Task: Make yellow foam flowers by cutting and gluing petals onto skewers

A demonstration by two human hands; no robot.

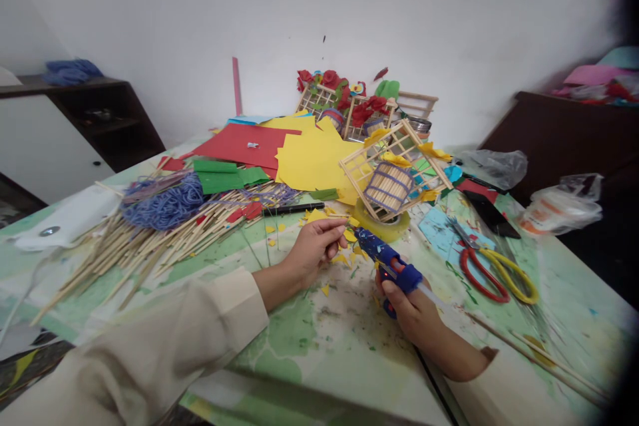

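Blue glue gun sits clenched in your right hand just above the bench, its nozzle almost touching the yellow paper scrap pinched in your left hand, so a slip of the tip could put hot glue on those fingertips.

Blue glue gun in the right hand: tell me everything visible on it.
The glue gun is small and looks like blue plastic, with pale flecks near the front and a red spot on its side. What looks like a clear glue stick pokes out of the back. It is tilted, with the nozzle aimed up and left toward a yellow scrap pinched in the left hand. The right hand grips the handle from below, just above the table.
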